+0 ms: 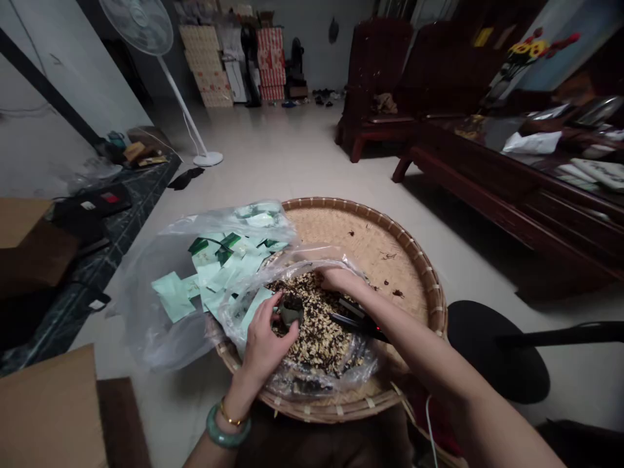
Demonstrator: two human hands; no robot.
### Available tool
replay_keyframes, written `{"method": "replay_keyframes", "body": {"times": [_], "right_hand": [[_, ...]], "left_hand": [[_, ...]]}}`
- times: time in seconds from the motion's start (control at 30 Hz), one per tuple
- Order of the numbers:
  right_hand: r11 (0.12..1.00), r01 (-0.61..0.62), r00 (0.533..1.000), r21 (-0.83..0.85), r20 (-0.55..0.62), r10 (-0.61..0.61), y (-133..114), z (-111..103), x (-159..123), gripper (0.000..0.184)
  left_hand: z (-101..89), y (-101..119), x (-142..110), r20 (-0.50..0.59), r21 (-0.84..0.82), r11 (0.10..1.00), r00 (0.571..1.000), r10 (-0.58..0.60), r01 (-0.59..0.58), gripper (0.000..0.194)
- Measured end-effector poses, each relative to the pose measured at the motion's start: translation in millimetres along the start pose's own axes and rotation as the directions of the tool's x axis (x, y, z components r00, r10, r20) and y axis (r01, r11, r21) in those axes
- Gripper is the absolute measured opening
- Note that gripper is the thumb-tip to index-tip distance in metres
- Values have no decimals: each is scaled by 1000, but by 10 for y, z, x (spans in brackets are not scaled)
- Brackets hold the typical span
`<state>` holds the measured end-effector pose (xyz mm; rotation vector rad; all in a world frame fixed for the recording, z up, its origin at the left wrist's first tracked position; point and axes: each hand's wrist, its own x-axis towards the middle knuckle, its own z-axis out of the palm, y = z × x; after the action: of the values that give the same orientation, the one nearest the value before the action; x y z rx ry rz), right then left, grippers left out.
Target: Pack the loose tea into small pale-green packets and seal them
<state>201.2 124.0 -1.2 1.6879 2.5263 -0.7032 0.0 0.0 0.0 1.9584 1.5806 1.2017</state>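
Note:
My left hand (268,335) is curled round a small pale-green sachet (289,316), whose mouth gapes upward with dark contents showing at its rim. My right hand (340,281) reaches to the far side of a heap of loose dark-and-cream dried mix (316,331). Its fingers are closed and dip into the mix; what they pinch is hidden. The mix lies in an open clear plastic bag (312,383). Under my right forearm rests a black long-jawed tool (348,323) with a small red light.
A round woven bamboo tray (435,286) carries the bag. Left of it, a second clear bag (146,292) holds several pale-green sachets (214,273). A black round stool (497,351) stands right, cardboard boxes (49,409) left, a white fan (207,158) and wooden table (511,188) beyond.

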Motion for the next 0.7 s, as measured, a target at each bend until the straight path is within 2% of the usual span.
{"method": "replay_keyframes", "body": {"times": [0.1, 0.2, 0.3, 0.4, 0.57, 0.63, 0.7], "right_hand": [[998, 20, 997, 61, -71, -16, -125, -206, -164, 28], [981, 106, 991, 164, -100, -91, -292, -437, -366, 22], [848, 287, 958, 446, -160, -240, -464, -566, -528, 20], [770, 328, 945, 547, -194, -264, -587, -572, -610, 24], [719, 274, 961, 639, -151, -232, -644, -549, -674, 34], [718, 273, 962, 640, -163, -219, -650, -560, -729, 32], [759, 311, 950, 572, -210, -231, -672, -560, -805, 27]], "left_hand": [[10, 3, 4, -2, 4, 1000, 1000, -2, 2, 49], [27, 12, 13, 2, 7, 1000, 1000, -5, 5, 48], [48, 15, 17, 5, -3, 1000, 1000, -20, 20, 50], [66, 8, 15, -6, -23, 999, 999, -36, 36, 53], [76, -2, 13, -28, -43, 998, 999, -39, 38, 56], [78, -2, 14, -30, -50, 998, 998, -46, 45, 56], [86, 4, 16, -36, -63, 996, 997, -64, 61, 56]]}}
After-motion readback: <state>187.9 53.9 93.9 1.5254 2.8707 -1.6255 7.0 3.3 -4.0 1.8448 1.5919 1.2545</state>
